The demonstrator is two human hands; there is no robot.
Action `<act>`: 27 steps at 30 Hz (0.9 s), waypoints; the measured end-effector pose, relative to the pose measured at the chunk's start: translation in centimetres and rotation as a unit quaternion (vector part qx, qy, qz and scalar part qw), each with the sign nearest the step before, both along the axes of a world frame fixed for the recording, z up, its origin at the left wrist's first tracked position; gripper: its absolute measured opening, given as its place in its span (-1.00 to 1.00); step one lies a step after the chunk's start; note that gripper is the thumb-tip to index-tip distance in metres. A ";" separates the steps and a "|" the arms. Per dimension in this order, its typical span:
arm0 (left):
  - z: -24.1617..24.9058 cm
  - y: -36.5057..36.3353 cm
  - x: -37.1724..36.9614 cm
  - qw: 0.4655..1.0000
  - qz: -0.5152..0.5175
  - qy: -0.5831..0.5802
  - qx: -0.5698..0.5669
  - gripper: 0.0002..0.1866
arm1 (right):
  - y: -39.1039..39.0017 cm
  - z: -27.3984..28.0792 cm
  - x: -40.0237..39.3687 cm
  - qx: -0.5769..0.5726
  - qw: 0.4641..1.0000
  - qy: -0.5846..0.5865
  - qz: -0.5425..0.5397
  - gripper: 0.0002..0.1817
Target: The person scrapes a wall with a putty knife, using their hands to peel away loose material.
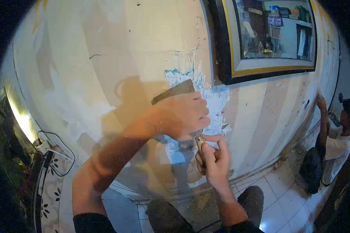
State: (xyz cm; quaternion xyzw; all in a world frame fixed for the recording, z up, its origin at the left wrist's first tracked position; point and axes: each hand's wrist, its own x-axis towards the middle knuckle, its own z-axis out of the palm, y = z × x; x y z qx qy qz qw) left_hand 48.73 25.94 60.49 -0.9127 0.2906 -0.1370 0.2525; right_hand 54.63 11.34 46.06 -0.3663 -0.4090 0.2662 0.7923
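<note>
My left hand (181, 114) reaches across in front of the wall, its fingers curled round a wide, flat grey scraper plate (174, 92) whose far edge shows above the knuckles. Just below it, my right hand (216, 157) grips the short handle of a putty knife (199, 143); the knife's blade is mostly hidden behind my left hand. Around both hands the wall (144, 50) has a white, ragged patch (216, 103) where the striped covering is off, with a bit of teal at its top. The left hand is slightly blurred.
A dark-framed mirror (274, 72) hangs at the upper right. Another person (334, 147) crouches at the far right, a hand on the wall. A cable (62, 141) and plug lie at the left. My knees (167, 215) are near the tiled floor (280, 198).
</note>
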 end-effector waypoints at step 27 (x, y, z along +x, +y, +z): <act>2.8 -0.3 -0.3 0.997 0.055 -0.032 0.033 -0.67 | -0.1 3.9 0.5 -0.002 0.999 -0.041 -0.012 -0.87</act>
